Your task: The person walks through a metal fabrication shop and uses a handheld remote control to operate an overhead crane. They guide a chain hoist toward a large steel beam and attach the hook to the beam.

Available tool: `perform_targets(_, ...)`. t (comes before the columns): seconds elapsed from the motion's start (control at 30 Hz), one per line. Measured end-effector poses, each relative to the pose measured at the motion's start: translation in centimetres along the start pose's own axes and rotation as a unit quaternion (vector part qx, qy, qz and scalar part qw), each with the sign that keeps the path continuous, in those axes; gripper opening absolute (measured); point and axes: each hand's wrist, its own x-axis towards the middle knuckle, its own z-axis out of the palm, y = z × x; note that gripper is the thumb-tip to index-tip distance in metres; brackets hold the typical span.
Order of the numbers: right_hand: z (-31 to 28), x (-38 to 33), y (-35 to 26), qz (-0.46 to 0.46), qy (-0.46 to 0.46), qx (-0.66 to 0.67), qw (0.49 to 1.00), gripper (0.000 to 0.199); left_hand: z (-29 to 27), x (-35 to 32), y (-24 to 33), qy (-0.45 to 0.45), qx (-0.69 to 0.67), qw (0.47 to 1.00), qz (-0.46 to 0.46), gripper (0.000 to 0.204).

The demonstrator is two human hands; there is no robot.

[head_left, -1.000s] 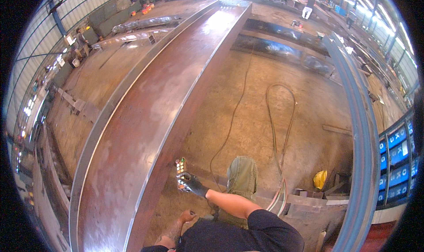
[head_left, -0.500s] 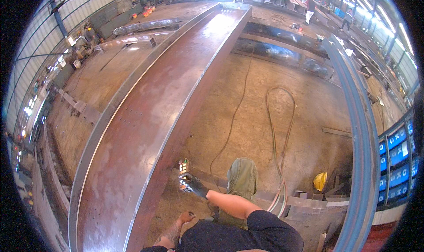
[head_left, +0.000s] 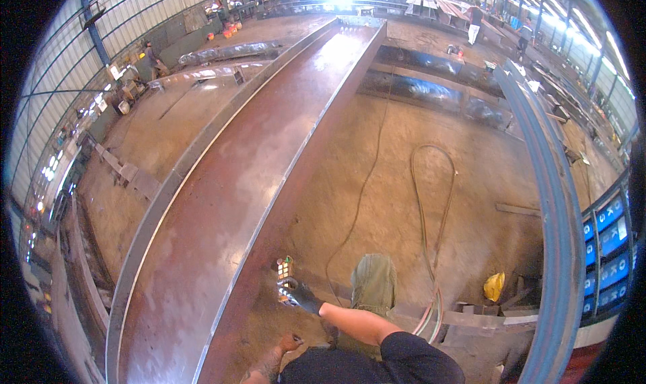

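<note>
My right hand (head_left: 307, 298), in a dark glove, is wrapped round a small gadget (head_left: 284, 270) with rows of pale square cells. Too little detail shows to tell its exact kind. It is held close beside the near flange of a long, reddish-brown steel beam (head_left: 222, 182). My left hand (head_left: 291, 343) is bare and low at the beam's side, nearer to me. Its fingers look curled in; whatever they may hold is hidden. My knee in green trousers (head_left: 375, 280) is bent beside my right forearm.
A looped hose (head_left: 415, 182) and a thin cable (head_left: 367, 175) lie on the brown floor. Blue-grey steel sections (head_left: 555, 202) run along the right, near a yellow object (head_left: 494, 286) and metal offcuts (head_left: 484, 320). Two people (head_left: 474, 26) stand far off; bright light glares at the back.
The whole view has tilted slightly, so the beam and floor sit lower in the picture. Both hands keep nearly the same places beside the beam, the right still gripping the gadget.
</note>
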Motion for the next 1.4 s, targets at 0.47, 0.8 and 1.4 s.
perform_targets(0.47,-0.6,0.9,1.5,-0.038,-0.014,-0.006,0.999,0.024,-0.3,-0.3,2.1,-0.009,0.026,0.998,-0.052,0.050)
perform_targets(0.8,-0.8,0.7,1.1,-0.049,-0.036,0.026,0.998,0.026,-0.5,0.1,2.9,-0.028,0.013,0.998,-0.048,0.050)
perform_targets(1.4,-1.0,0.9,1.2,-0.055,0.017,-0.075,0.996,0.025,-1.8,-0.9,5.1,-0.055,0.021,0.993,-0.101,0.050)
